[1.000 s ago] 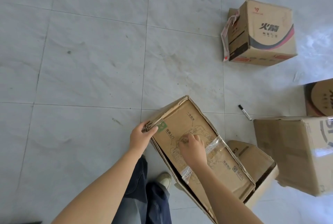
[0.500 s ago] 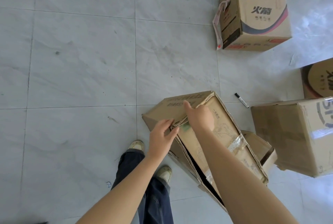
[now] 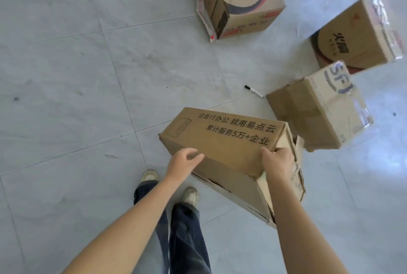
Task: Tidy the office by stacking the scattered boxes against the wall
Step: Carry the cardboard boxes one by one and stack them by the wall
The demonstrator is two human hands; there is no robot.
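Long box held tilted just above the tiled floor, no wall in view.
The right hand curls round its right corner, while the left hand meets the near edge, grip unclear. The corrugated card is creased and tape-patched (a seam gapes underneath). It is probably light but floppy, so support both ends from beneath, not by the flaps.

Head view, sole camera: wide-angle, worn at head height, facing steeply down onto tiled floor; long box close beneath lens.
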